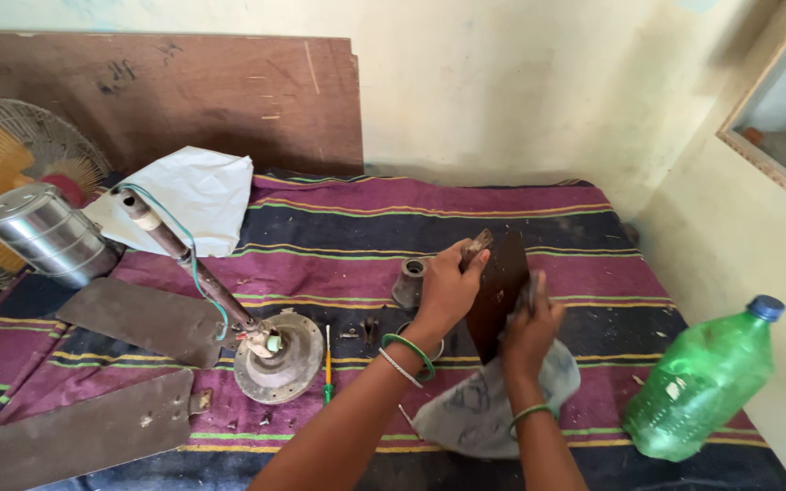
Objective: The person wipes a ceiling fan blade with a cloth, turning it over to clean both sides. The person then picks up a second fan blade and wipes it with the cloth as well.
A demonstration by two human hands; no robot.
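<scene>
My left hand (448,286) grips the top end of a dark brown fan blade (498,282) that stands nearly upright over the striped cloth. Against the blade's lower face my right hand (529,327) presses a dirty grey rag (479,409), which hangs down onto the cloth. Green bangles sit on both wrists. To the left lies the ceiling fan motor (279,359) with its down rod (179,250) and green wire. A small metal cup (409,282) stands just behind my left hand.
Two loose fan blades (143,318) (75,436) lie at the left. A green-handled screwdriver (327,364) and small screws lie beside the motor. A green plastic bottle (707,382) leans at the right. A steel tiffin (43,236), table fan (11,155), white bag (197,195) and wooden board (166,91) are behind.
</scene>
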